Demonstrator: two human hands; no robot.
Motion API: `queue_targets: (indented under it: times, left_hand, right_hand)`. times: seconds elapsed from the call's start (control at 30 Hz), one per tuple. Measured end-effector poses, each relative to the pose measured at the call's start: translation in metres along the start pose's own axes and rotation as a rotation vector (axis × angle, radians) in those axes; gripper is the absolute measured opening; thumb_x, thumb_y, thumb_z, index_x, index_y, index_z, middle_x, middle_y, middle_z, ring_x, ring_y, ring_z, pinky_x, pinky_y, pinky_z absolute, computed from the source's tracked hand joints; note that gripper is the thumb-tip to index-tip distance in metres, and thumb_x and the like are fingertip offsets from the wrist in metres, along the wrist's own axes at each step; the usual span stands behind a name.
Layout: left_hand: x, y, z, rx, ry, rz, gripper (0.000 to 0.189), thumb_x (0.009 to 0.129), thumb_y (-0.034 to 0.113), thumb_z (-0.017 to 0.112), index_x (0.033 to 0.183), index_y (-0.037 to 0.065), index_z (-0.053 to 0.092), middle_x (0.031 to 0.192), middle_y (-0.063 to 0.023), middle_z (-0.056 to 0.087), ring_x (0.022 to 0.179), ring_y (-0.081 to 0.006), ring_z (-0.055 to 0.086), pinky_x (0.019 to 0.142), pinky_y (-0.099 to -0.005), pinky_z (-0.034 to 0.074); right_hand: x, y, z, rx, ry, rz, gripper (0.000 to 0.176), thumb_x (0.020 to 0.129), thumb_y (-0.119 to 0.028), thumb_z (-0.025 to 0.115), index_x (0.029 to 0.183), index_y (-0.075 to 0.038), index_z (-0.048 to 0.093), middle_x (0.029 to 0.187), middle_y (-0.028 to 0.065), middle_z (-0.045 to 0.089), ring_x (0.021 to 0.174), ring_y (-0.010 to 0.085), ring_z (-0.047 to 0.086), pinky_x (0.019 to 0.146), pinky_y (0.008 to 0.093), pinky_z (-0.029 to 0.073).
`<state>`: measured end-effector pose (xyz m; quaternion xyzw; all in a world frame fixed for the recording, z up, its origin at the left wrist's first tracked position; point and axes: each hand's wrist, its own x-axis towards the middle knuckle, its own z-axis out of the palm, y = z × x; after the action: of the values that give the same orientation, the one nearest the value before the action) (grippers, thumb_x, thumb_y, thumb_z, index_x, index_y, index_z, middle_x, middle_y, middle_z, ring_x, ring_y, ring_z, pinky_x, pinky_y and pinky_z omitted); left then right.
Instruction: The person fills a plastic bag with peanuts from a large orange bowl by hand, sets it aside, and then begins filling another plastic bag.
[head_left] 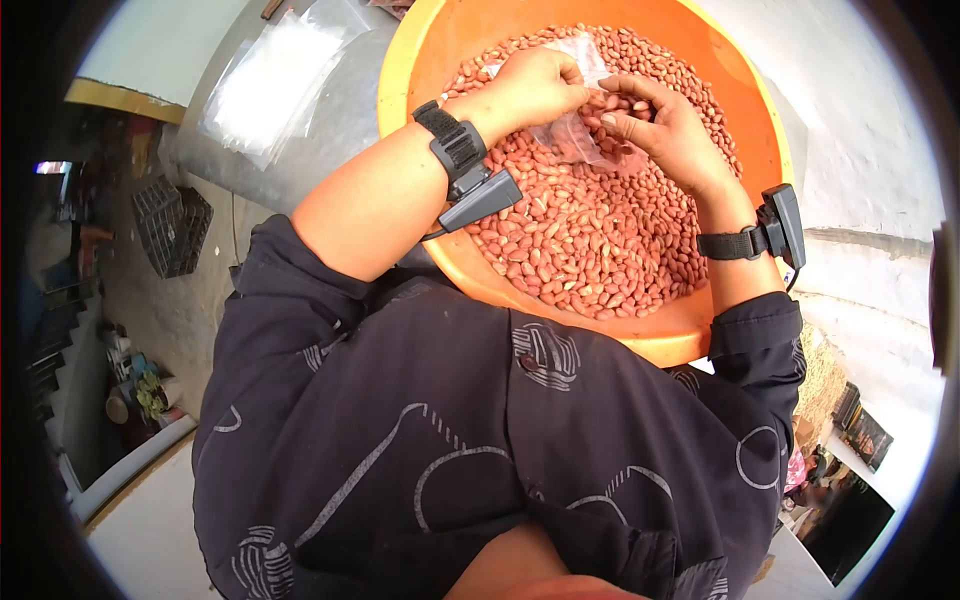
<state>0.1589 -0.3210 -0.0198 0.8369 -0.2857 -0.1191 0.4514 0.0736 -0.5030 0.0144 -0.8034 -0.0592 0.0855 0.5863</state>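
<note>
A large orange tub (400, 70) holds a deep layer of red-skinned peanuts (590, 255). Over them, my left hand (535, 90) is closed in a pinch on a clear plastic bag (575, 140), which hangs down onto the nuts. My right hand (665, 130) is beside the bag's upper edge, its fingers curled around several peanuts. Thumb and fingertips of both hands are close together at the bag. Part of the bag is hidden behind my left hand.
A stack of clear plastic bags (275, 90) lies on a grey surface (225, 165) left of the tub. A dark crate (172, 228) stands on the floor farther left. The pale wall (860, 150) rises at the right.
</note>
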Motion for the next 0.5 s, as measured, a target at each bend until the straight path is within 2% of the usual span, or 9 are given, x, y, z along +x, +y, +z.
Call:
queue_targets:
  times: [0.07,0.17,0.23,0.27,0.33,0.37,0.43,0.47,0.5]
  left_hand:
    - [-0.001,0.002,-0.002,0.02,0.003,-0.025,0.02,0.078,0.025,0.068,0.081,0.005,0.066,0.065,-0.0019,0.06,0.06,-0.0091,0.055,0.055,-0.0264,0.045]
    - [0.002,-0.006,-0.002,0.028,0.033,-0.016,0.018,0.078,0.023,0.067,0.079,0.005,0.066,0.064,-0.0015,0.059,0.059,-0.0089,0.055,0.055,-0.0269,0.045]
    - [0.006,-0.016,0.001,0.024,0.063,0.018,0.016,0.077,0.022,0.066,0.077,0.006,0.066,0.063,-0.001,0.059,0.058,-0.0087,0.054,0.054,-0.0272,0.044]
    - [0.007,-0.017,0.002,0.024,0.076,0.009,0.018,0.075,0.023,0.066,0.076,0.006,0.067,0.065,-0.0051,0.061,0.061,-0.0135,0.058,0.058,-0.0297,0.047]
    - [0.005,-0.013,-0.001,0.025,0.101,-0.009,0.021,0.07,0.026,0.067,0.073,0.006,0.068,0.07,-0.0134,0.066,0.066,-0.023,0.065,0.065,-0.0345,0.051]
    - [0.004,-0.012,-0.002,0.034,0.088,-0.021,0.019,0.072,0.025,0.067,0.074,0.006,0.068,0.067,-0.0091,0.064,0.064,-0.0182,0.061,0.061,-0.0321,0.049]
    - [0.004,-0.009,-0.004,0.052,0.06,-0.039,0.016,0.075,0.022,0.067,0.077,0.006,0.067,0.062,-0.0004,0.059,0.058,-0.0086,0.054,0.054,-0.0273,0.044]
    - [0.005,-0.01,-0.002,0.031,0.067,-0.029,0.017,0.075,0.022,0.067,0.077,0.006,0.067,0.062,-0.0005,0.059,0.058,-0.0087,0.054,0.054,-0.0274,0.044]
    - [0.006,-0.015,0.0,0.01,0.076,-0.021,0.017,0.075,0.023,0.067,0.077,0.006,0.067,0.062,-0.0006,0.059,0.058,-0.0088,0.054,0.054,-0.0276,0.044]
  right_hand:
    - [-0.002,-0.002,0.002,0.089,0.007,-0.023,0.026,0.084,-0.007,0.064,0.109,-0.001,0.061,0.09,0.0044,0.066,0.078,0.0106,0.061,0.066,0.0253,0.05]
    - [-0.01,0.006,-0.007,-0.202,0.175,-0.097,0.022,0.083,-0.011,0.064,0.102,0.0,0.065,0.087,0.0084,0.067,0.078,0.0126,0.063,0.067,0.0277,0.051]
    - [-0.011,0.007,-0.029,-0.473,0.089,0.142,0.021,0.082,-0.015,0.065,0.096,0.0,0.066,0.082,0.0115,0.067,0.078,0.0135,0.064,0.069,0.0286,0.051]
    - [-0.011,0.007,-0.039,-0.607,0.046,0.264,0.021,0.081,-0.017,0.066,0.093,0.001,0.067,0.08,0.013,0.067,0.078,0.014,0.064,0.07,0.0291,0.051]
    - [-0.015,0.023,-0.045,-0.789,-0.154,0.322,0.023,0.079,-0.021,0.067,0.089,0.0,0.068,0.076,0.0149,0.066,0.077,0.0161,0.064,0.07,0.0311,0.051]
    - [-0.016,0.03,-0.044,-0.878,-0.255,0.352,0.025,0.079,-0.023,0.067,0.086,0.0,0.068,0.073,0.0158,0.065,0.076,0.0172,0.064,0.07,0.0321,0.051]
    - [-0.016,0.028,-0.027,-0.791,-0.571,0.419,0.041,0.078,-0.033,0.069,0.101,0.001,0.064,0.089,0.0126,0.069,0.082,0.0215,0.063,0.074,0.0345,0.048]
    - [-0.02,0.035,-0.015,-0.593,-0.577,0.446,0.047,0.078,-0.034,0.07,0.109,0.0,0.061,0.098,0.0156,0.067,0.088,0.0237,0.062,0.078,0.0341,0.048]
    - [-0.019,0.025,0.003,-0.668,-0.703,0.488,0.06,0.076,-0.037,0.072,0.119,0.002,0.055,0.109,0.019,0.063,0.099,0.0283,0.061,0.086,0.0352,0.047]
